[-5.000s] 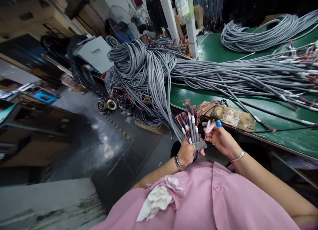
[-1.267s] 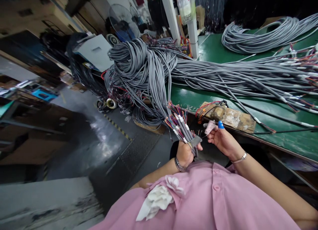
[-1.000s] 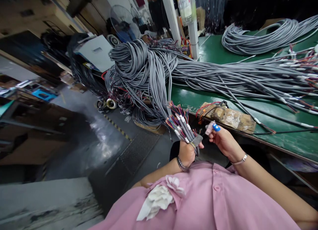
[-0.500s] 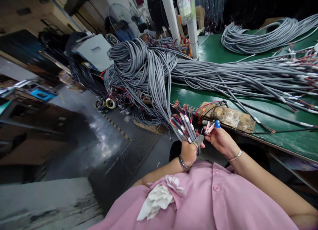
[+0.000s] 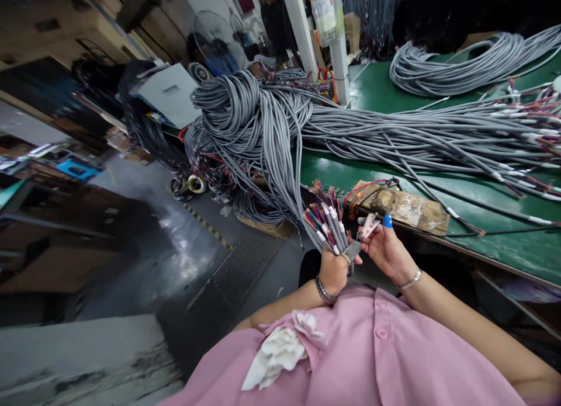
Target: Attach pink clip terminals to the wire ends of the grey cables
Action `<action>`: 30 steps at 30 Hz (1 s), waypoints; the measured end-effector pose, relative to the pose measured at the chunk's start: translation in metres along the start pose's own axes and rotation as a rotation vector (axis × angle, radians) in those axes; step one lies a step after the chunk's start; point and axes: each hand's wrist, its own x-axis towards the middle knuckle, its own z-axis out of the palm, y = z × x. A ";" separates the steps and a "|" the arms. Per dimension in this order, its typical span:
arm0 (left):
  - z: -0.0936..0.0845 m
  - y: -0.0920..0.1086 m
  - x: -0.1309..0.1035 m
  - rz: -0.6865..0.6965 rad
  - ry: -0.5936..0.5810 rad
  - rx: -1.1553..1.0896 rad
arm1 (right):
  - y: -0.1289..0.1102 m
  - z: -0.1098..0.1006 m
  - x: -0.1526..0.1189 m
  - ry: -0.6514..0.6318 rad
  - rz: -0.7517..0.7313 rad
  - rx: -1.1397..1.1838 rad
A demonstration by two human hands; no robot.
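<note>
My left hand point(image 5: 335, 271) is closed round a bundle of grey cables point(image 5: 333, 226), whose stripped ends fan out in many coloured wires. A grey covering wraps its thumb. Just to the right, my right hand point(image 5: 385, 248) pinches a small pale pink clip point(image 5: 369, 226) between fingers and thumb, close to the wire ends. A blue cover point(image 5: 387, 221) sits on a fingertip of that hand. Behind my hands, a worn wooden block point(image 5: 412, 210) with black and red leads lies at the bench edge.
Long grey cables point(image 5: 394, 128) run across the green bench point(image 5: 372, 90) and hang over its left end in a heap. A coiled cable bundle point(image 5: 456, 70) lies at the back right. White posts point(image 5: 342, 67) rise from the bench. A fan point(image 5: 217, 41) stands behind.
My right hand has shifted slightly to the right with the pink clip, whose angle has changed a little. The cable bundle in my left hand has moved slightly right.
</note>
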 end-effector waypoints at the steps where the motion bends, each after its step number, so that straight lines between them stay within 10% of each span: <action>1: -0.001 0.000 -0.001 -0.004 0.001 -0.009 | 0.000 -0.003 -0.002 -0.023 0.021 -0.003; 9: -0.016 -0.002 -0.005 -0.026 -0.094 -0.041 | -0.002 -0.012 -0.028 -0.218 0.131 -0.278; 22: -0.023 -0.001 -0.008 -0.031 -0.259 0.127 | -0.001 0.006 -0.036 -0.069 0.007 -0.599; 30: -0.018 0.000 -0.008 -0.125 -0.057 0.065 | 0.003 0.001 -0.036 -0.003 0.009 -0.497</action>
